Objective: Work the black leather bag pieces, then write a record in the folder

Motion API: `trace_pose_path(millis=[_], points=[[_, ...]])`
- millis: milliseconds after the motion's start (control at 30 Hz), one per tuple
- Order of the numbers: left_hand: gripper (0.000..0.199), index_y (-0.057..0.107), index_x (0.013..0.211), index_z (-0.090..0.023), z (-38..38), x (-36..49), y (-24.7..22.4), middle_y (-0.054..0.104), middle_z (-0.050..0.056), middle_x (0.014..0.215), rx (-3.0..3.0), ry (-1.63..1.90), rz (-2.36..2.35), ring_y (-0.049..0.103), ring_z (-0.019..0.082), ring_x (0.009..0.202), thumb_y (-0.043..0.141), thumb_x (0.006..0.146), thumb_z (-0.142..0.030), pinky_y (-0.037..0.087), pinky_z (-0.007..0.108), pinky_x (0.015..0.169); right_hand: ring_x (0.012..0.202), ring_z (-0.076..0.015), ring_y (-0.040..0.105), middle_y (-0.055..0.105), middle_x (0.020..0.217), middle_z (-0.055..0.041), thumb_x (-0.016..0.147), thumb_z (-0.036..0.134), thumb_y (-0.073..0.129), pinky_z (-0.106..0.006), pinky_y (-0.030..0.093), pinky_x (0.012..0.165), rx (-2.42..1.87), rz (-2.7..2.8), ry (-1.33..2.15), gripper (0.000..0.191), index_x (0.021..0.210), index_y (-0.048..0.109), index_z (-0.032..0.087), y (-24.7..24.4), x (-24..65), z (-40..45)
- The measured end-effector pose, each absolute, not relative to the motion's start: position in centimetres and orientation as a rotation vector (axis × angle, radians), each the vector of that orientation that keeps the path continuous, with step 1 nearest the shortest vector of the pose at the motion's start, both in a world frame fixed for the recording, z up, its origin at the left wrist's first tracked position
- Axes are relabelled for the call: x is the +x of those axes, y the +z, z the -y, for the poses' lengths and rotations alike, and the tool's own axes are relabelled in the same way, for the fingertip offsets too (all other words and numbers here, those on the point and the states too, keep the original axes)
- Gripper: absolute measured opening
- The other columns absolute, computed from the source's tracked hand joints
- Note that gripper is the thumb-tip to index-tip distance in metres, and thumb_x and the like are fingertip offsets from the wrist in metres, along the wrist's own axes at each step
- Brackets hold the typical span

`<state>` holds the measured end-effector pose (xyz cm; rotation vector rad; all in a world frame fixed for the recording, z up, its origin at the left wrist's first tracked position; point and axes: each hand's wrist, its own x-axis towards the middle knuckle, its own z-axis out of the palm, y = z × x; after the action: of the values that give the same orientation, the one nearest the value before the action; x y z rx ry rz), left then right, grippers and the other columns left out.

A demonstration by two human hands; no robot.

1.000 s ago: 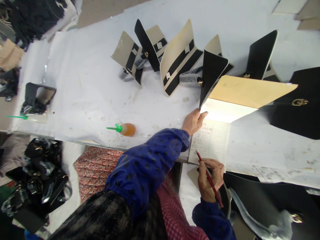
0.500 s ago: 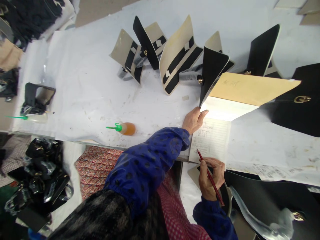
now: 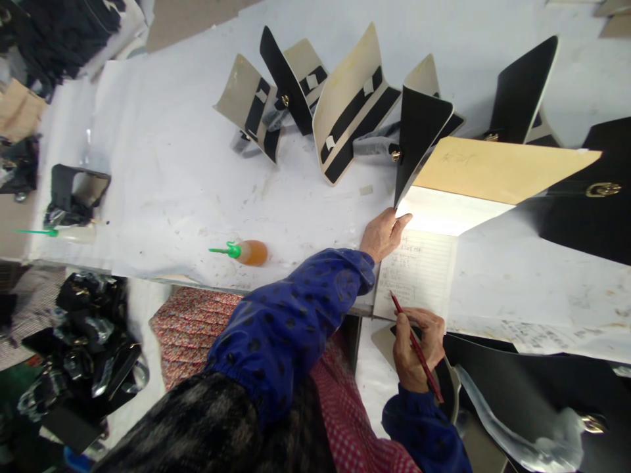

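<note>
An open lined notebook (image 3: 424, 263) lies at the table's front edge, with handwriting on its lower page and a yellow cover (image 3: 507, 169) folded up at the back. My left hand (image 3: 382, 234) grips the notebook's left side near the fold, thumb over the paper and fingers curled. In my right hand (image 3: 419, 345) is a dark red pen (image 3: 418, 348), pinched between thumb and fingers. The pen's tip points at the written lines, though whether it touches the paper I cannot tell. A black panel with a gold clasp (image 3: 419, 135) stands just beyond my left hand.
Several folded black-and-beige bag pieces (image 3: 352, 98) stand along the back. A bottle of amber liquid with a green nozzle (image 3: 251, 253) lies left of my arm; a paler bottle (image 3: 76, 233) is farther left. Black goods in plastic (image 3: 89, 355) are heaped below. A large black piece (image 3: 532, 387) lies lower right.
The view has shifted slightly. Both hands keep their grips, and the pen tip stays over nearly the same part of the page.
</note>
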<state>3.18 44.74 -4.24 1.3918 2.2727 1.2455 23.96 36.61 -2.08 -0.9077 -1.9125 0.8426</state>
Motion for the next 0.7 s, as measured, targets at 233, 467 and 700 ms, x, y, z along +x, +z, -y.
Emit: trace_pose_path(millis=[233,467,700], points=[[0.039,0.055,0.091,-0.017,-44.76,3.21,-3.96,0.065,0.014,0.090,1.411,1.217,-2.290,0.064,0.028,0.090,0.029,0.102,-0.045,0.049,0.038,0.080,0.090,-0.0174,0.058,0.063,0.089,-0.0071,0.086,0.010,0.064,-0.035,0.049,0.081,-0.891,1.913,0.831,0.007,0.090,0.060,0.014,-2.07,23.88,-36.69],[0.041,0.054,0.092,-0.019,-44.72,3.24,-3.92,0.066,0.012,0.093,1.410,1.209,-2.290,0.064,0.026,0.094,0.026,0.102,-0.047,0.049,0.037,0.083,0.090,-0.0172,0.058,0.064,0.088,-0.0073,0.086,0.010,0.064,-0.034,0.049,0.080,-0.902,1.916,0.809,0.007,0.091,0.060,0.014,-2.30,23.82,-36.64],[0.045,0.054,0.092,-0.018,-44.74,3.26,-3.95,0.065,0.013,0.091,1.417,1.209,-2.293,0.064,0.026,0.091,0.023,0.102,-0.049,0.049,0.037,0.080,0.089,-0.0184,0.058,0.064,0.088,-0.0079,0.085,0.009,0.064,-0.036,0.050,0.080,-0.902,1.905,0.808,0.009,0.092,0.061,0.014,-2.31,24.14,-36.67]])
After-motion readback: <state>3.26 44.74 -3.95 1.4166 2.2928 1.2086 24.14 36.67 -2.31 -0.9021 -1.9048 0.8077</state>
